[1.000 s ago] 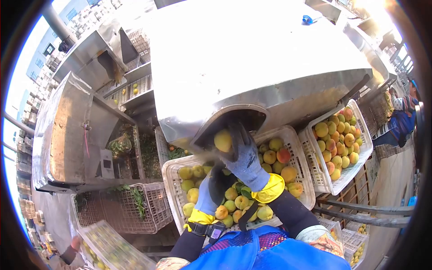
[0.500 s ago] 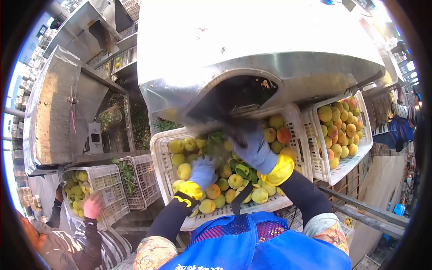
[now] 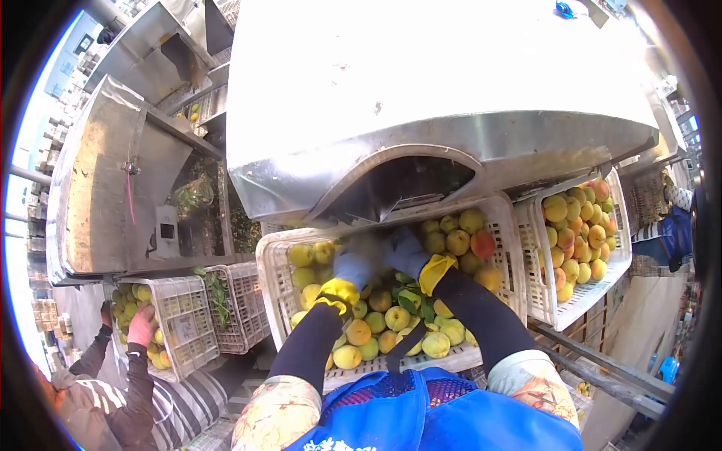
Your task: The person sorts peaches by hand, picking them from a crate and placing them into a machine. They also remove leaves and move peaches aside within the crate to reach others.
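Both of my hands wear blue-grey gloves with yellow cuffs and reach into a white plastic crate (image 3: 267, 289) of yellow-green peaches (image 3: 397, 319). My left hand (image 3: 359, 263) is over the peaches near the crate's back wall, its fingers smeared by motion. Close beside it, my right hand (image 3: 406, 252) points down among the fruit, and its fingertips are hidden or blurred. Whether either holds a peach does not show. Green leaves (image 3: 410, 301) lie among the peaches, just in front of my right hand. A dark strap (image 3: 407, 344) hangs over the crate's near side.
A metal machine housing (image 3: 526, 139) with an arched opening (image 3: 410, 180) stands directly behind the crate. Another peach crate (image 3: 535, 289) sits to the right. At left, a co-worker's hand (image 3: 141, 327) is at a third crate (image 3: 188, 323), beside a crate with leaves (image 3: 239, 308). Metal rails (image 3: 602, 368) run at right.
My right hand has drawn back from near the arched opening, where a dark blur was, and come closer to my left. My left hand has shifted slightly right and farther in.
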A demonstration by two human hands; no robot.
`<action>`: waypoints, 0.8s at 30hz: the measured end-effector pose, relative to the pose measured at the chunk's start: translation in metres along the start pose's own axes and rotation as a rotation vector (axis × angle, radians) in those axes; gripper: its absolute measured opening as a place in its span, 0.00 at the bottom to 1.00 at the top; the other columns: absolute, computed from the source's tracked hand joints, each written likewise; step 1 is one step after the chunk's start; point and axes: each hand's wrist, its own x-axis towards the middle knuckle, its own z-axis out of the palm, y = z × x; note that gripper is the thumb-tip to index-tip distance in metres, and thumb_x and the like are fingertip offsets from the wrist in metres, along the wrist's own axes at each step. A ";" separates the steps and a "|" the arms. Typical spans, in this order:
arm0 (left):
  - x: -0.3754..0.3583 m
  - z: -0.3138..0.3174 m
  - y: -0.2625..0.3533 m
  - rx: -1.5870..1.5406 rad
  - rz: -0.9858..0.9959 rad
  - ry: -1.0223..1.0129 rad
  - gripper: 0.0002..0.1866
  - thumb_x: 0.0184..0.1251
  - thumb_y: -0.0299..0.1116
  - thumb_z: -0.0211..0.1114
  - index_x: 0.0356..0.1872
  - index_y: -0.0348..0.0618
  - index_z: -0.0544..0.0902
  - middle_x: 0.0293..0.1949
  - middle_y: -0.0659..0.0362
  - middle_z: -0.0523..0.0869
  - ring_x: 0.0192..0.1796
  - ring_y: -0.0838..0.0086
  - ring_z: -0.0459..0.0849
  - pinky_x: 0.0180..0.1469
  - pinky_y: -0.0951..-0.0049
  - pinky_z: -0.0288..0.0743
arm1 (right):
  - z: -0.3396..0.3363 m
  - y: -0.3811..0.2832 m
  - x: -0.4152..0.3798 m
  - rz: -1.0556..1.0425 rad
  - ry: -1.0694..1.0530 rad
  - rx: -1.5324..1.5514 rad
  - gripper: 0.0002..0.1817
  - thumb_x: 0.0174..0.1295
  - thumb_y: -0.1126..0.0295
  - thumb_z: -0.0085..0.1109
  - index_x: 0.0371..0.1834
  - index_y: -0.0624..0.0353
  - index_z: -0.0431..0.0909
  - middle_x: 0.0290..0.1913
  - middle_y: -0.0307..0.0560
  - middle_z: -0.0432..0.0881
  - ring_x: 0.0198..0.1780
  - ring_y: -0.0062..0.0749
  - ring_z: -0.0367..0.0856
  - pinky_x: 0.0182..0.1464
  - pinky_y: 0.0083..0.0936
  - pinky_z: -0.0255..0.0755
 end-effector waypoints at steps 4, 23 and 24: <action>0.012 -0.083 0.030 -0.152 0.067 -0.262 0.18 0.63 0.44 0.65 0.50 0.49 0.83 0.43 0.46 0.87 0.48 0.49 0.86 0.52 0.50 0.79 | -0.034 -0.021 -0.029 -0.285 -0.217 -0.327 0.17 0.61 0.54 0.64 0.39 0.57 0.83 0.38 0.57 0.87 0.39 0.55 0.85 0.47 0.47 0.77; -0.058 -0.257 -0.075 -0.095 -0.514 0.554 0.26 0.68 0.40 0.71 0.65 0.48 0.76 0.61 0.49 0.82 0.58 0.62 0.85 0.55 0.65 0.82 | -0.089 -0.009 -0.134 -0.294 -0.386 -0.712 0.16 0.64 0.60 0.60 0.49 0.55 0.85 0.42 0.54 0.87 0.45 0.50 0.86 0.46 0.45 0.77; -0.057 -0.262 -0.068 0.410 -0.653 0.448 0.30 0.67 0.42 0.72 0.68 0.49 0.74 0.65 0.48 0.80 0.62 0.61 0.83 0.57 0.63 0.81 | -0.069 0.003 -0.134 -0.449 -0.239 -0.827 0.17 0.65 0.60 0.59 0.53 0.55 0.82 0.43 0.53 0.87 0.43 0.46 0.86 0.44 0.44 0.76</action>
